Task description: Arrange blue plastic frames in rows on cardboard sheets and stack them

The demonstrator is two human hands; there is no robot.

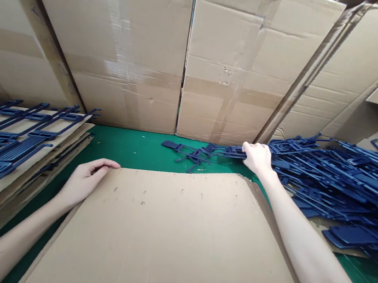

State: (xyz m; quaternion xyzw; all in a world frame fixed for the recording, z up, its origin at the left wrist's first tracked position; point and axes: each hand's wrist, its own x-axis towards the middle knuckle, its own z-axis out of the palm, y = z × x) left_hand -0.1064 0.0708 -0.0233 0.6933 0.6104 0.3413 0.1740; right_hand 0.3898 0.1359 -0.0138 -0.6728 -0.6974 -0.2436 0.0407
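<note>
A large brown cardboard sheet [175,242] lies in front of me, with small marks and nicks near its far edge. My left hand [86,179] is closed at the sheet's far left corner, its fingers curled round the edge and partly hidden. Past the far right corner, my right hand [258,159] is closed on a dark blue plastic frame with thin rods [231,151]. Some fingers there are out of sight. Other blue pieces [192,153] lie tangled to the left of that hand, on the green table surface [132,148].
To the right is a heaped pile of blue plastic frames [340,180]. On the left, similar blue frames [10,148] lie in rows on stacked cardboard layers [58,154]. Tall cardboard boxes [133,60] stand along the back like a wall.
</note>
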